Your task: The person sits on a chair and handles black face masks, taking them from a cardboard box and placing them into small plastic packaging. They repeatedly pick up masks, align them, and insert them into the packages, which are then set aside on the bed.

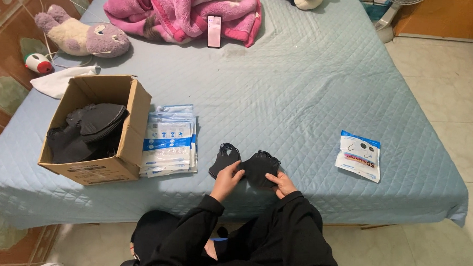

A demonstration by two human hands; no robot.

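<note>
Near the bed's front edge, the left hand pinches one black face mask and the right hand grips another black mask; their ear loops, lying close, could tangle.

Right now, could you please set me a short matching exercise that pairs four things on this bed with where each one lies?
Things:
1. cardboard box
2. phone
3. single sealed packet
4. stack of packets

Places:
A. alone on the quilt, right of the right hand
B. on the pink blanket
C. against the box's right side
D. near the bed's left edge, holding black masks

Pairs: 1-D, 2-B, 3-A, 4-C
</note>
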